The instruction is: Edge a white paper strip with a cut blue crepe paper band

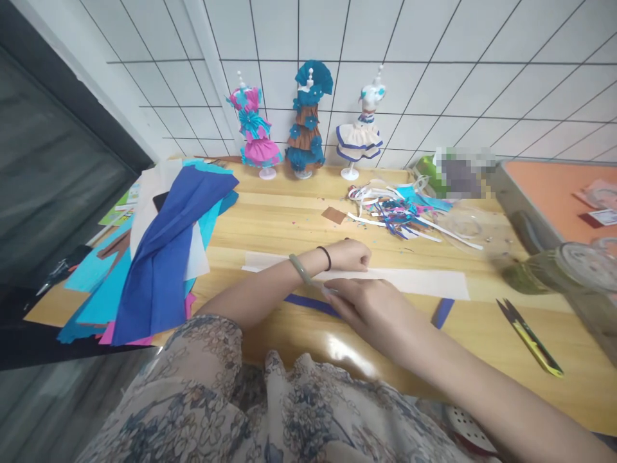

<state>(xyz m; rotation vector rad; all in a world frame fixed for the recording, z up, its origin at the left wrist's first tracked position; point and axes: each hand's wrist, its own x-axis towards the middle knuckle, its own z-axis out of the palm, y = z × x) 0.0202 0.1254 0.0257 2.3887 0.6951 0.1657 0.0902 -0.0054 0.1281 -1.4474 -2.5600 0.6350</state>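
A long white strip of crepe-like paper (424, 281) lies across the table in front of me. My left hand (351, 255) reaches over it with curled fingers, the tips down at the strip's far edge; what they hold, if anything, is hidden. Close to the left wrist, my right hand (373, 305) has thumb and forefinger pinched together on a pale edge, apparently the strip's near edge. A narrow blue strip (311, 304) runs partly under the right hand, and a short blue piece (442, 313) shows right of it.
Layered coloured paper sheets (164, 257) cover the left side. Three small dress forms in paper dresses (304, 128) stand by the tiled wall. Scraps (400, 206) heap at the back right, near a brown square (333, 215). Thread snips (530, 337) and a lidded jar (544, 270) are on the right.
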